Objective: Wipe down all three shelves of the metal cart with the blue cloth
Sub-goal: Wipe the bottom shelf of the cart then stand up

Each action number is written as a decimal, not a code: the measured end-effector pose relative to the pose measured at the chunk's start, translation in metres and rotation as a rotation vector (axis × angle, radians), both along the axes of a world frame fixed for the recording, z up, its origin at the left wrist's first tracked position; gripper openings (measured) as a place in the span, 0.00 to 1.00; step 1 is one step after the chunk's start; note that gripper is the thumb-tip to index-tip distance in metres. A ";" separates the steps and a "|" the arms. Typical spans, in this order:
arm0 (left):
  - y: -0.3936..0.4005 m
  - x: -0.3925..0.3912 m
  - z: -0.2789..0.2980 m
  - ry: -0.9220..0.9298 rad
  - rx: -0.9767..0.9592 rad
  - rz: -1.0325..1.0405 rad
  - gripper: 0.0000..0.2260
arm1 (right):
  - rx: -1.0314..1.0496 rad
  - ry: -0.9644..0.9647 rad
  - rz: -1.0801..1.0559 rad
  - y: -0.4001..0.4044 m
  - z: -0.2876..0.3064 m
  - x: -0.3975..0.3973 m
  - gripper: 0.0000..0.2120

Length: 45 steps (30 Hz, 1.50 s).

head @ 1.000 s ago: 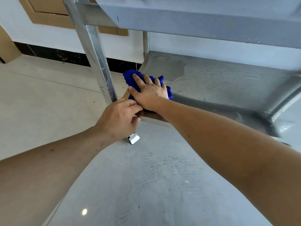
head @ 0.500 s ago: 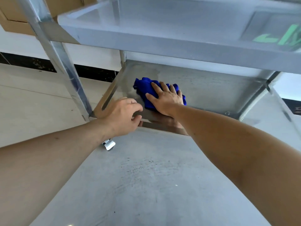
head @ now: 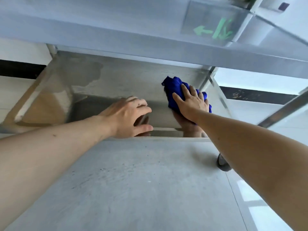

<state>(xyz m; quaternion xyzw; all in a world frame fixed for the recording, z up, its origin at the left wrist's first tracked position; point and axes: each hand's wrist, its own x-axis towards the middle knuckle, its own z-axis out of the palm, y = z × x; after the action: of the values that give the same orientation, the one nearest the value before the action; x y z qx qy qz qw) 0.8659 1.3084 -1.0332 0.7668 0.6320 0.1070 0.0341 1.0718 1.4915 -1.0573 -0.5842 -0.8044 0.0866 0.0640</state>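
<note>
I keep my right hand (head: 191, 104) flat on the blue cloth (head: 173, 87) (left hand (head: 128, 117) loose, empty), sweeping the shelf (head: 126, 80) toward nine o'clock.

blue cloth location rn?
Head view, right of centre: blue cloth lies on the lower shelf near its right end, under the right hand.

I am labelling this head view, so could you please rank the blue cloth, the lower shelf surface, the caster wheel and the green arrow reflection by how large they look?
1. lower shelf, by far the largest.
2. blue cloth, partly hidden under the right hand.
3. green arrow reflection and caster wheel: these look alike, and the forearm hides part of the wheel, so I leave them unranked.
</note>
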 end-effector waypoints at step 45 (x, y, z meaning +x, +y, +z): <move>-0.113 -0.148 0.029 -0.144 0.277 0.594 0.12 | -0.075 0.336 0.311 -0.332 -0.027 -0.243 0.33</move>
<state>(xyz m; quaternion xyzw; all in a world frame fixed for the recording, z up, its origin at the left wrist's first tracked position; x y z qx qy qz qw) 0.7177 1.1949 -1.0045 0.5366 0.8034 0.2512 -0.0586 0.8289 1.1593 -1.0841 -0.4326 -0.8591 0.2210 0.1612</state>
